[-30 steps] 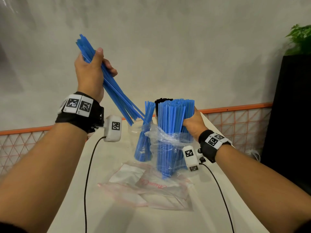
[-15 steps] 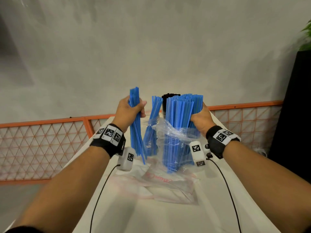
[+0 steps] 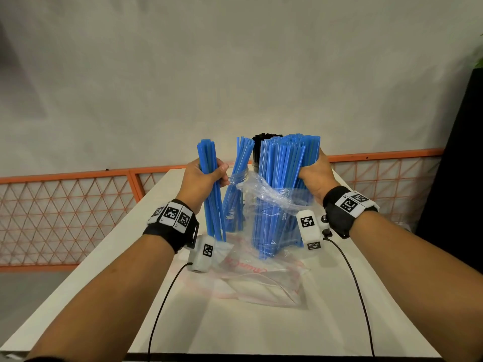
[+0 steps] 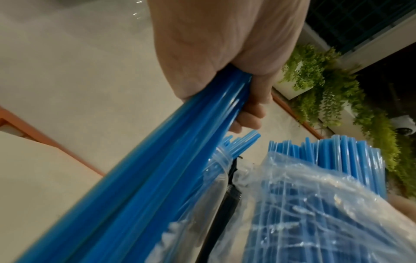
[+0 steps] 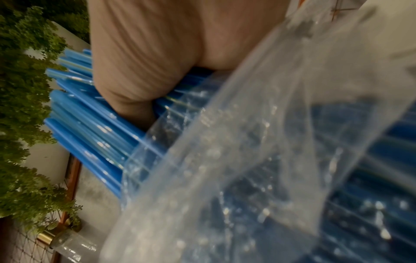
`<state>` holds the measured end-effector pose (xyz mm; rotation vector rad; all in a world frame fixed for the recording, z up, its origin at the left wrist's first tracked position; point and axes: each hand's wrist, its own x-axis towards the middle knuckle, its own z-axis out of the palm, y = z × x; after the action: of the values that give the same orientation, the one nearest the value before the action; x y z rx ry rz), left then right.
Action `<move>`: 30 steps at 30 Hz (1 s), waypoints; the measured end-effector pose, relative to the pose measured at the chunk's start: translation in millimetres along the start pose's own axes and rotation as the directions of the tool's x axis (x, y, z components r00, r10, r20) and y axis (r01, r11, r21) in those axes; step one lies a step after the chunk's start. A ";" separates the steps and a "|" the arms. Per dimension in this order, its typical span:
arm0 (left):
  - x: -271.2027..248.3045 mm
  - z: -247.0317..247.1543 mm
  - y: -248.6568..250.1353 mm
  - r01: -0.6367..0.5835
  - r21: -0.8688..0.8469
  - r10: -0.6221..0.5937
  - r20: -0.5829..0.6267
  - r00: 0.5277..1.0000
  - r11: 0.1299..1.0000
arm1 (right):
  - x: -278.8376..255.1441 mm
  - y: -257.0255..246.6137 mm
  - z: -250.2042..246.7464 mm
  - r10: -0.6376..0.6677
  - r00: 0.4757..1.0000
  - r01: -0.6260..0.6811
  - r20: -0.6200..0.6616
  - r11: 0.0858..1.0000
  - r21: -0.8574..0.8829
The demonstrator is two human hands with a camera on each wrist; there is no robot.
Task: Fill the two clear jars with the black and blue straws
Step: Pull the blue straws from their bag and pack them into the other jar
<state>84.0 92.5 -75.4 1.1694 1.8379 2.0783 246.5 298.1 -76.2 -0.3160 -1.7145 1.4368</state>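
Observation:
My left hand (image 3: 202, 178) grips a small bundle of blue straws (image 3: 211, 199) upright, lower ends just above the table, beside a clear jar (image 3: 239, 180) that holds several blue straws. In the left wrist view my fingers (image 4: 252, 113) curl round this bundle (image 4: 157, 169). My right hand (image 3: 312, 175) grips a thick bundle of blue straws (image 3: 281, 168) standing in a crumpled clear bag (image 3: 271, 202); the right wrist view shows that bag (image 5: 270, 151) over the straws (image 5: 90, 128). Black straws (image 3: 265, 138) rise behind the thick bundle; their jar is mostly hidden.
Empty clear bags with red print (image 3: 258, 278) lie flat on the white table (image 3: 235, 327) in front of the jars. An orange mesh fence (image 3: 65, 205) runs behind the table. A black cabinet (image 3: 460, 178) stands at the right. Wrist-camera cables trail over the table.
My left hand has come down from high on the left, turning its blue straws from tilted to upright beside the jar. The right hand has kept its hold on the bagged bundle.

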 end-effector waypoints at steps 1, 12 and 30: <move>-0.8 -1.2 -2.9 0.009 0.007 -0.009 0.008 1.000 1.000 | 0.0 0.0 0.2 0.008 1.000 -0.008 -0.002 1.000 -0.002; 3.0 -6.6 -20.5 0.080 -0.080 -0.078 0.034 0.996 0.994 | -0.1 -0.5 -0.2 0.012 1.000 -0.012 0.000 1.000 -0.011; 26.7 -11.2 25.5 -0.117 0.024 0.118 -0.107 0.987 0.993 | -0.4 -1.0 0.2 -0.005 1.000 0.005 0.009 1.000 -0.014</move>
<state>68.5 92.3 -40.1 1.2201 1.8797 2.2353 246.9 297.4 -75.4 -0.3130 -1.7321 1.4255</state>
